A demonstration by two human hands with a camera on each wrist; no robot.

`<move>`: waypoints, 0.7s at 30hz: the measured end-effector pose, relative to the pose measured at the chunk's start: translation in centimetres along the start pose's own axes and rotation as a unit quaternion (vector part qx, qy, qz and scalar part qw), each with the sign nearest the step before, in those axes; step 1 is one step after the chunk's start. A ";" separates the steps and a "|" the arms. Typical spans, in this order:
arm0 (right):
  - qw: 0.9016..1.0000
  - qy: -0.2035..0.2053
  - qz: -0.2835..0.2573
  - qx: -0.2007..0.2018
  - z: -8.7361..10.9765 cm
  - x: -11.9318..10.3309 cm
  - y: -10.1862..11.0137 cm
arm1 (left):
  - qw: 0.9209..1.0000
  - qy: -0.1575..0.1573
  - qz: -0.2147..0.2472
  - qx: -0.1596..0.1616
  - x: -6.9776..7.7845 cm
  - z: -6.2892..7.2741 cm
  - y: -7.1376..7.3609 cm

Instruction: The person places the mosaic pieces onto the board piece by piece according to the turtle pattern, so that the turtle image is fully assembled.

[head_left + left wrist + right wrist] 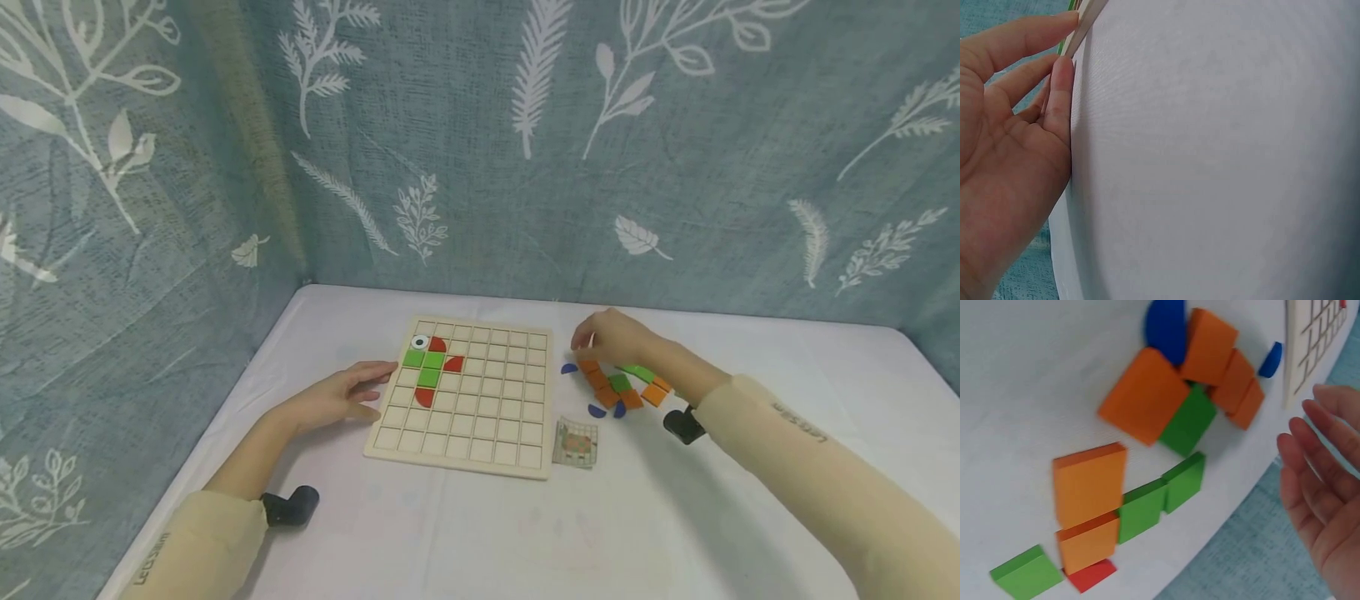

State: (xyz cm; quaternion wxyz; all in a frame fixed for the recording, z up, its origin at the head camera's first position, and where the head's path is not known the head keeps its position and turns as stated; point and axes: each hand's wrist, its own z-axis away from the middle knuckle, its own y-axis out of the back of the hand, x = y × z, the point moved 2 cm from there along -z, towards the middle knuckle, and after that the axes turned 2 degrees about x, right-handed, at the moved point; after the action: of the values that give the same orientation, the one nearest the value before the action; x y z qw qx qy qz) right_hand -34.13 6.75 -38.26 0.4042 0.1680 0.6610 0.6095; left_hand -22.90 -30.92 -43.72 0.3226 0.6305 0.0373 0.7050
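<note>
left grip point(336, 397) touches board point(487, 408) edge beside broad white cloth point(450, 537)

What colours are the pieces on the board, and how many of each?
Red pieces: 3
Green pieces: 3
White piece with a dark dot: 1
Total on the board: 7

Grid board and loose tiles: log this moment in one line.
left hand: touching board edge | right hand: near loose tiles | board: partly filled | card: beside board
</note>
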 end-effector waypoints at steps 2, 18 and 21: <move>1.000 0.006 0.007 0.007 0.2 0.2 -0.1 | 1.000 -0.002 -0.001 0.002 0.1 0.0 0.0; 0.997 0.041 0.062 -0.015 0.7 1.2 -1.1 | 1.000 0.009 -0.001 0.015 0.2 0.0 -0.1; 0.997 0.045 0.053 -0.015 0.7 1.3 -1.2 | 1.000 0.007 0.002 0.014 0.1 0.0 -0.1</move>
State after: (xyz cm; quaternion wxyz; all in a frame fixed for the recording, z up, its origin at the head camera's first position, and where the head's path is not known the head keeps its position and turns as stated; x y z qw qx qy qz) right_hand -34.08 7.96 -39.77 0.3437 0.1693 0.6590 0.6472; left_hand -22.84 -30.77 -43.70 0.3126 0.6301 0.0481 0.7092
